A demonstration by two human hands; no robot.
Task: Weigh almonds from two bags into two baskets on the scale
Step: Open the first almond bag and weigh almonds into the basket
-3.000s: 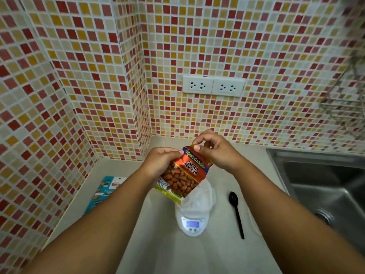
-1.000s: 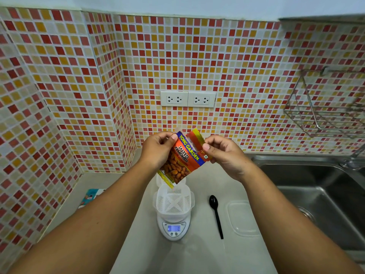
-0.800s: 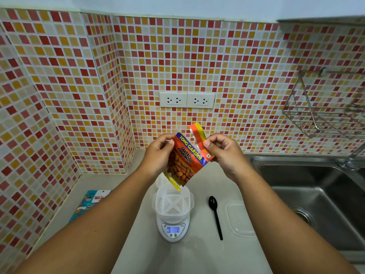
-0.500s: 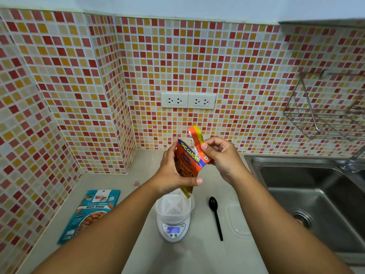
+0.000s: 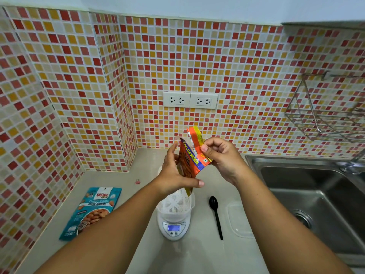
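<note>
Both hands are up over the desk [image 5: 197, 254], working 1 orange almond bag [image 5: 190, 162] held above the scale. Left hand [image 5: 174, 175] grips the bag's body from the left side, fingers behind it and thumb across the lower front. Right hand [image 5: 221, 157] pinches the torn top strip [image 5: 195, 136] betw. thumb and curled fingers; the strip stands up, partly peeled away from the bag's top edge, still joined at the right corner. Bag is tilted, printed face toward the camera, lower tip hanging just over the basket.

The white slotted basket [image 5: 174, 204] sits on the small white scale [image 5: 173, 227], whose blue display is lit; digits too small to read. No almonds visible in the basket. A 2nd white rim shows just behind the left hand; can't tell what it is.

The 2nd bag, teal w/ almonds printed on it [image 5: 91, 211], lies flat on the desk well to the left of the scale, partly covered by the left forearm. A black spoon [image 5: 215, 214] lies just right of the scale, bowl end away from the person. Right of the spoon lies a clear plastic lid [image 5: 240, 220]. A small pink clip [image 5: 137, 182] lies near the tiled corner. The steel sink [image 5: 316, 204] is at far right, a wire rack [image 5: 324, 113] on the wall above it, and 2 wall sockets [image 5: 190, 100] sit on the tiles.
</note>
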